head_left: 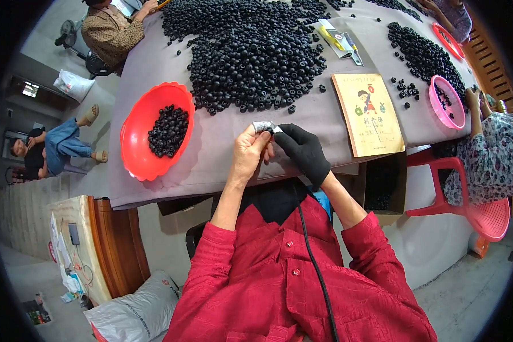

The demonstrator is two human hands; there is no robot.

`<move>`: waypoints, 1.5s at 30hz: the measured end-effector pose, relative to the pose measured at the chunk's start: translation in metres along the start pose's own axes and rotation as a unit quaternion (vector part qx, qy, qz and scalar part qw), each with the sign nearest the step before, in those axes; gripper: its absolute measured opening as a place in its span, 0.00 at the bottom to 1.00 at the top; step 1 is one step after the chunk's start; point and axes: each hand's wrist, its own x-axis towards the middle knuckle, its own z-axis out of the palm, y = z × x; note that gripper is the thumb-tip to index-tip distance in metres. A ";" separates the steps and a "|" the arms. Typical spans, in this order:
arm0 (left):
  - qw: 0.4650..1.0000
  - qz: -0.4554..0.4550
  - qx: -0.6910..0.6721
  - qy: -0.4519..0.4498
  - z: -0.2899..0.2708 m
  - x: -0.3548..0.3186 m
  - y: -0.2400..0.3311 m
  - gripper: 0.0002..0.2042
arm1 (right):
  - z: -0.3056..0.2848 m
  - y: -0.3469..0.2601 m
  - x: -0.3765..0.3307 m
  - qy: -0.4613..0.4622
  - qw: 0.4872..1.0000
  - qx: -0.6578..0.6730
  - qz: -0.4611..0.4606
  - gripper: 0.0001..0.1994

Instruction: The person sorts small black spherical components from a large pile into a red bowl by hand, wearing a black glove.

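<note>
Both hands meet at the table's near edge, fingertips almost touching. My left hand (249,153) is bare and closed in a pinch; something white (262,126) is wrapped around its index fingertip. My right hand (305,153) wears a black glove, its fingers pinched together against the left fingertips. What lies between them is too small and covered to name. Just beyond, a large heap of small, round black pieces with holes (256,65) spreads over the table. To the left, a red scalloped bowl (132,137) holds more such black pieces (169,131).
A grey cloth covers the table (222,122). Right of my hands lie a yellow booklet (370,114) and a packaged cutter (341,41). Farther right are a pink basket (439,122) and a red chair (447,176). Other people sit around the table. An open box (402,188) stands below its edge.
</note>
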 end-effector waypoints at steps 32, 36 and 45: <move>0.980 0.000 -0.199 0.020 -0.008 -0.008 -0.008 0.08 | 0.003 0.016 -0.002 -0.031 0.991 -0.113 -0.057 0.16; 0.978 0.002 -0.209 0.013 -0.010 -0.008 -0.010 0.08 | 0.004 0.014 -0.002 -0.028 0.994 -0.096 -0.052 0.16; 0.976 0.002 -0.217 -0.003 -0.010 -0.007 -0.010 0.09 | 0.004 0.014 -0.002 -0.031 0.991 -0.117 -0.058 0.16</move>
